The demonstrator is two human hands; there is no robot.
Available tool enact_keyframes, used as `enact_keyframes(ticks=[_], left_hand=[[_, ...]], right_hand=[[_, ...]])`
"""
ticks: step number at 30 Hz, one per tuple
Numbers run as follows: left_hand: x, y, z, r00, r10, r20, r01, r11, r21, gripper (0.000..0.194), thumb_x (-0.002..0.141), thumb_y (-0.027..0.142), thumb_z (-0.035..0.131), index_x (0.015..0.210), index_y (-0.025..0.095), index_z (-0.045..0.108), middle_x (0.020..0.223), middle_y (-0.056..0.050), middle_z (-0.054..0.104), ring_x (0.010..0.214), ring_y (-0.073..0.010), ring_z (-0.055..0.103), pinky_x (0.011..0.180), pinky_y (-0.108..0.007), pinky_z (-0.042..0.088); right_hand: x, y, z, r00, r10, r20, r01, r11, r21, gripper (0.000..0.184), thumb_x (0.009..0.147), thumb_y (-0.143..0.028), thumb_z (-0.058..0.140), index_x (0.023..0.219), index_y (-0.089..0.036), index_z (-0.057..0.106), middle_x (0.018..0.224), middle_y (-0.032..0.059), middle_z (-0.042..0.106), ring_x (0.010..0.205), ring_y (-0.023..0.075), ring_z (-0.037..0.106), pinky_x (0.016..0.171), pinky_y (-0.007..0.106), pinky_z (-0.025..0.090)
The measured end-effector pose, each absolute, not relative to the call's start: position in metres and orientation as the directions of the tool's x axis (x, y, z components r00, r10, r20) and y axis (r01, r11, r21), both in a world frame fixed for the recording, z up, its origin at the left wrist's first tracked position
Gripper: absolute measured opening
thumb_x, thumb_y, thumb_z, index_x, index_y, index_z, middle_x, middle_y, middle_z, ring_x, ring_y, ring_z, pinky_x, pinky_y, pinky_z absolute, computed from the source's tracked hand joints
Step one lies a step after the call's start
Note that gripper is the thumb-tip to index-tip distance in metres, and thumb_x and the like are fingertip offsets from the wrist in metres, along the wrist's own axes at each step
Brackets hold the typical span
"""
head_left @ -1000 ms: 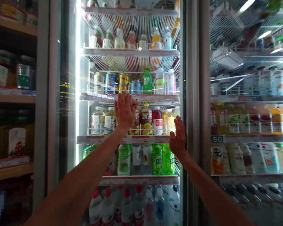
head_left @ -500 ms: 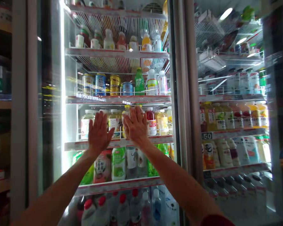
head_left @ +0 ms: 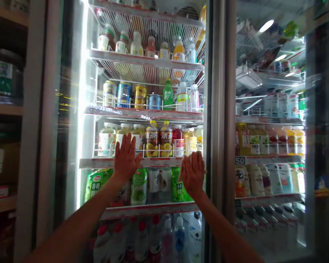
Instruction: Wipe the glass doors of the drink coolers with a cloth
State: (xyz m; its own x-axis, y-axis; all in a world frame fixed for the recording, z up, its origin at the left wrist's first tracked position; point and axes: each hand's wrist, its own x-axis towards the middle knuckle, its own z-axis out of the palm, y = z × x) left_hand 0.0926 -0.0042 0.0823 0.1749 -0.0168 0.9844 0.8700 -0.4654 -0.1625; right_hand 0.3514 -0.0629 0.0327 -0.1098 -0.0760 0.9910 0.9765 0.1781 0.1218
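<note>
- The cloth (head_left: 181,172) lies beneath the right hand (head_left: 192,173), against the glass door (head_left: 160,184) of a lit fridge, toward the door's right side.
- It is pale and bunched; the hand covers most of it, so I cannot tell which way it points or how its long axis runs. A bit of it shows beside the fingers, on the left.
- The right grip is closed over the cloth, the fingers near one another and pointing up, with the back of the hand toward the camera.
- The left hand (head_left: 125,157) is apart from the right one, to its left, and holds nothing. Its grip is released: palm toward the glass, fingers straight and pointing up, thumb spread out to the right. Whether the palm touches the glass, I cannot tell.
- Behind the glass, between the hands in the view, two brown bottles (head_left: 159,139) with yellow caps stand upright, with a red bottle (head_left: 178,140) just right of them.
- Cans (head_left: 124,95) and a green bottle (head_left: 168,95) stand upright on the shelf above.
</note>
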Motion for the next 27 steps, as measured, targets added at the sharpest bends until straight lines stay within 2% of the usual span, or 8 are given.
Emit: enact_keyframes(ticks=[5,9,12,14,18,20,25,27], left_hand=[[0.087,-0.007,0.057,0.228,-0.004,0.974,0.868,-0.452,-0.205,0.067,0.087,0.039,0.038,0.143,0.018,0.008,0.147,-0.011,0.018,0.137,-0.0235,0.012,0.111,-0.047,0.013],[0.085,-0.009,0.020,0.238,0.032,0.971,0.869,-0.454,-0.198,0.068,0.086,0.038,0.040,0.143,0.021,0.005,0.147,-0.009,0.018,0.137,-0.0231,0.015,0.111,-0.046,0.013],[0.086,-0.011,-0.002,0.239,0.040,0.970,0.865,-0.462,-0.194,0.070,0.086,0.038,0.042,0.143,0.022,0.005,0.147,-0.010,0.019,0.136,-0.0234,0.017,0.112,-0.046,0.011],[0.088,-0.011,-0.008,0.227,0.052,0.973,0.863,-0.473,-0.176,0.070,0.085,0.038,0.043,0.143,0.022,0.005,0.147,-0.010,0.019,0.136,-0.0240,0.017,0.111,-0.047,0.010],[0.089,-0.010,-0.008,0.212,0.053,0.976,0.860,-0.485,-0.160,0.070,0.085,0.037,0.044,0.143,0.022,0.006,0.147,-0.011,0.018,0.136,-0.0245,0.015,0.111,-0.048,0.011],[0.089,-0.010,-0.010,0.216,0.051,0.975,0.863,-0.476,-0.167,0.070,0.085,0.037,0.044,0.143,0.022,0.006,0.147,-0.011,0.019,0.136,-0.0242,0.015,0.111,-0.049,0.011],[0.087,-0.013,-0.023,0.244,0.082,0.966,0.862,-0.474,-0.177,0.069,0.085,0.036,0.043,0.142,0.023,0.008,0.147,-0.010,0.019,0.136,-0.0242,0.016,0.111,-0.048,0.011],[0.086,-0.014,-0.026,0.250,0.087,0.964,0.858,-0.481,-0.179,0.068,0.086,0.036,0.043,0.142,0.024,0.007,0.147,-0.009,0.019,0.136,-0.0241,0.016,0.111,-0.048,0.011]], right_hand=[[0.369,-0.056,0.116,0.047,-0.116,0.992,0.984,0.176,-0.026,0.046,0.087,-0.022,0.036,0.134,-0.021,0.038,0.148,0.0098,0.023,0.138,0.0291,0.011,0.104,0.059,0.024],[0.370,-0.069,0.018,-0.075,-0.034,0.997,0.985,0.152,0.079,0.052,0.085,-0.021,0.043,0.136,-0.023,0.034,0.149,0.0095,0.020,0.138,0.0312,0.011,0.103,0.058,0.029],[0.368,-0.083,-0.066,-0.224,0.091,0.970,0.965,0.163,0.207,0.054,0.083,-0.015,0.044,0.136,-0.026,0.035,0.146,0.0082,0.028,0.137,0.0300,0.016,0.102,0.052,0.033],[0.370,-0.083,-0.063,-0.259,0.106,0.960,0.958,0.156,0.242,0.054,0.083,-0.017,0.046,0.135,-0.025,0.036,0.145,0.0084,0.030,0.137,0.0298,0.018,0.102,0.051,0.033],[0.376,-0.065,0.031,-0.017,-0.012,1.000,0.993,0.120,0.019,0.052,0.086,-0.024,0.042,0.137,-0.020,0.032,0.149,0.0116,0.018,0.137,0.0298,0.015,0.104,0.055,0.027],[0.376,-0.060,0.043,0.012,-0.034,0.999,0.991,0.136,-0.007,0.051,0.087,-0.024,0.040,0.138,-0.021,0.032,0.150,0.0107,0.016,0.138,0.0287,0.013,0.106,0.055,0.026],[0.371,-0.079,-0.074,-0.220,0.112,0.969,0.962,0.188,0.197,0.048,0.084,-0.018,0.046,0.131,-0.027,0.042,0.145,0.0084,0.031,0.136,0.0290,0.021,0.100,0.052,0.036],[0.376,-0.083,-0.090,-0.300,0.145,0.943,0.941,0.205,0.268,0.045,0.084,-0.018,0.046,0.127,-0.028,0.047,0.143,0.0071,0.036,0.135,0.0278,0.024,0.100,0.049,0.037]])
